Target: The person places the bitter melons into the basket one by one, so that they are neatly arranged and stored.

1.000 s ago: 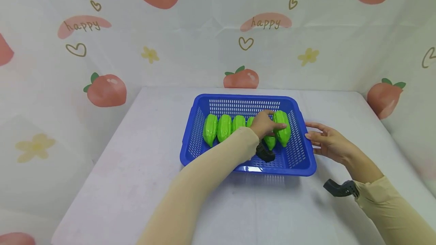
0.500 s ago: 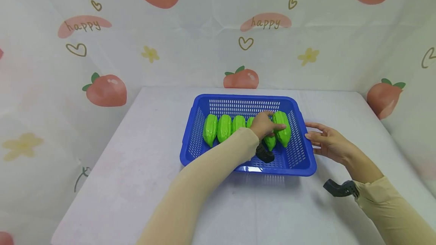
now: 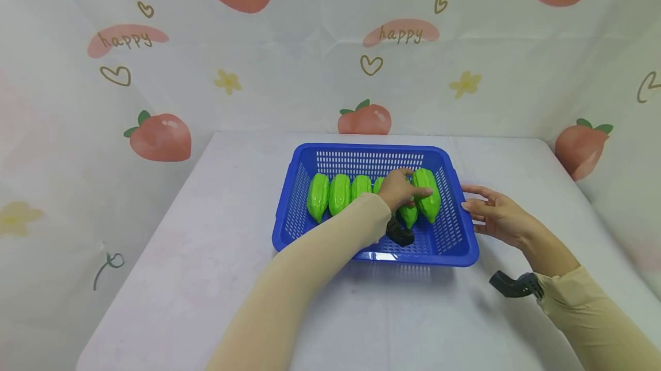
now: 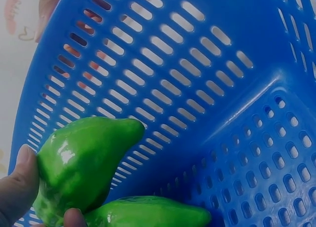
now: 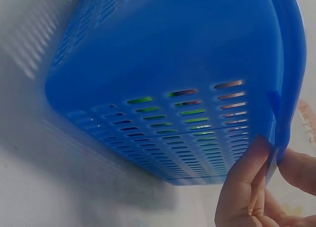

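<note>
A blue plastic basket point(image 3: 366, 258) with slotted walls stands on the table, holding a row of glossy green star fruit point(image 3: 318, 196). My left hand point(image 3: 400, 188) reaches in and grips the rightmost star fruit point(image 3: 427, 202) between thumb and fingers. That fruit leans against the basket's right wall, its tapered tip toward me; in the left wrist view the gripped star fruit point(image 4: 84, 163) overlaps a neighbouring star fruit point(image 4: 148, 212). My left forearm hides part of the row. Outside the basket, my right hand point(image 3: 498, 214) pinches the right rim point(image 5: 285, 89).
A white-covered table point(image 3: 206, 279) extends around the basket. Behind it hangs a white cloth point(image 3: 289, 73) printed with peaches, hearts and flowers, with more cloth at both sides. Black curved mounts point(image 3: 516, 285) stick out from both wrists.
Both hands, the star fruit and the basket stay nearly in place. The print on the left side cloth has shifted left, and the head view has moved very slightly.
</note>
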`<state>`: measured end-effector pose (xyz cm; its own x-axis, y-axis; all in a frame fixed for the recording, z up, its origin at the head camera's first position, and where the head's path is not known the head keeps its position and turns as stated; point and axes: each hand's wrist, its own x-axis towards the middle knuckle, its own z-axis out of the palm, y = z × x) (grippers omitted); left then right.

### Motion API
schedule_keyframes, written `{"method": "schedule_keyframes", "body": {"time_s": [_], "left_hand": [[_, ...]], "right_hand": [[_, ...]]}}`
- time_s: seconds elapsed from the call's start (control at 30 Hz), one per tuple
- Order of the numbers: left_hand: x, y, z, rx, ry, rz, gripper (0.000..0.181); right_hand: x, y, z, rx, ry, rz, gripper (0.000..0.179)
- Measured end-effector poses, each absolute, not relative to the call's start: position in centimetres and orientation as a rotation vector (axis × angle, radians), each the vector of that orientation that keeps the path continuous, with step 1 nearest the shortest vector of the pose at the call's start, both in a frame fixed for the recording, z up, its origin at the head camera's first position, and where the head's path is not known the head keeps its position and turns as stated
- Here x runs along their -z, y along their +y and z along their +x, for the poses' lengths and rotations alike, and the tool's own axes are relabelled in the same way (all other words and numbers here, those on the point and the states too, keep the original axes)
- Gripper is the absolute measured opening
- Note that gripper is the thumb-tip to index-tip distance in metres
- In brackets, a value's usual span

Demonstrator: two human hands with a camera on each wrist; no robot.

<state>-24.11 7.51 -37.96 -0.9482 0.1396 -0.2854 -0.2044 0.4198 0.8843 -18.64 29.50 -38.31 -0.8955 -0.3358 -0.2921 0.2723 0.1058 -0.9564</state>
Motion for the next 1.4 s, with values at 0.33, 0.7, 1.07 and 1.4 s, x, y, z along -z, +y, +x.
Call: {"method": "schedule_keyframes", "body": {"time_s": [0.33,0.7,1.07,1.4], "left_hand": [[37.5,7.4,-24.2,-1.604,2.272,-0.061,0.067],[36.9,6.4,-25.4,-1.681,2.137,-0.043,0.062],[35.1,3.1,-26.2,-1.682,1.977,0.075,0.055],[34.1,-0.4,-25.7,-1.576,1.980,0.170,0.042]], "right_hand": [[38.3,29.5,-18.6,1.822,1.970,-0.056,0.030],[38.3,29.6,-18.5,1.815,1.990,-0.024,0.031],[38.2,29.5,-18.5,1.830,1.975,-0.028,0.029],[38.2,29.8,-18.7,1.795,2.003,-0.082,0.025]]}}
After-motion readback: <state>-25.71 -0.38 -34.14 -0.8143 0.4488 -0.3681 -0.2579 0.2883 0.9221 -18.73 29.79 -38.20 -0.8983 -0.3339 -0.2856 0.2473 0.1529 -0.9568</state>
